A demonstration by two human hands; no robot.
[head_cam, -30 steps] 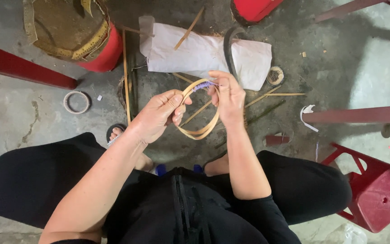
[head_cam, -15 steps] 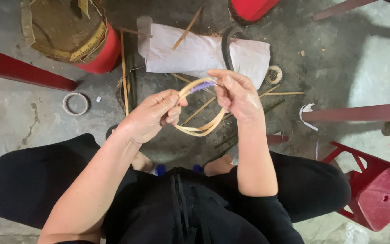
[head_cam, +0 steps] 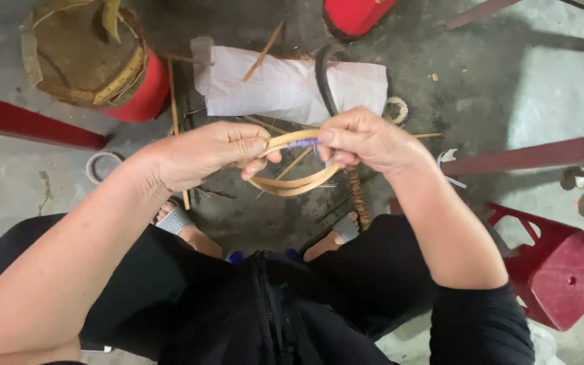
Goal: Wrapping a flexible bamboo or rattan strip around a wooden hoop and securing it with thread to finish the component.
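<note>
Bamboo strip hoop, a flattened ring of pale split cane, sits between both hands above the person's lap and sandalled feet, higher and closer to the camera than a second ago, when it hung lower over the floor. The ring has also been squeezed narrower, which suggests the overlap is being drawn tight. Left hand is curled, thumb and fingers pinching the hoop's left end. Right hand pinches the top where a purple binding wraps the overlapped ends. Behind lie a white sack, a red stool, loose splints and a tape roll.
</note>
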